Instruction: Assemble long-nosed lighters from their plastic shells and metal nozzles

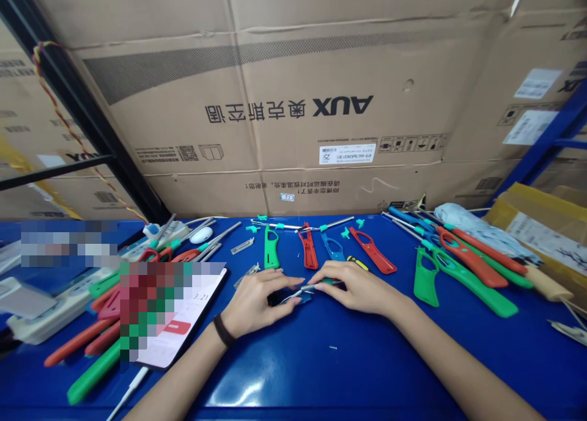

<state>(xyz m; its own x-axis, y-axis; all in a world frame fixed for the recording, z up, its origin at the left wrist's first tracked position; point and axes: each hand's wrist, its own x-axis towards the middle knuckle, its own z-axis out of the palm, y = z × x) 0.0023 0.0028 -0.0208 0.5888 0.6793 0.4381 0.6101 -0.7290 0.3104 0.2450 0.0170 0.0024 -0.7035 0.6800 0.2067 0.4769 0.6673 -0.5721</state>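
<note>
My left hand (257, 302) and my right hand (355, 286) meet at the middle of the blue table (293, 372). Both pinch a small part (305, 292) of thin metal with green and blue plastic, and the fingers hide much of it. Beyond them lie open plastic lighter-shaped handles: a green one (271, 250), a red one (308, 250), a blue one (332, 248) and another red one (372, 250). Thin metal rods with teal fittings (302, 227) lie behind these. A black band circles my left wrist.
A phone (183, 341) lies left of my hands, beside a heap of coloured handles (94, 354) and a white power strip (59, 302). More green and red handles (463, 280) lie at right. Cardboard boxes (275, 103) stand behind the table, and a blue shelf upright (550, 128) rises at right.
</note>
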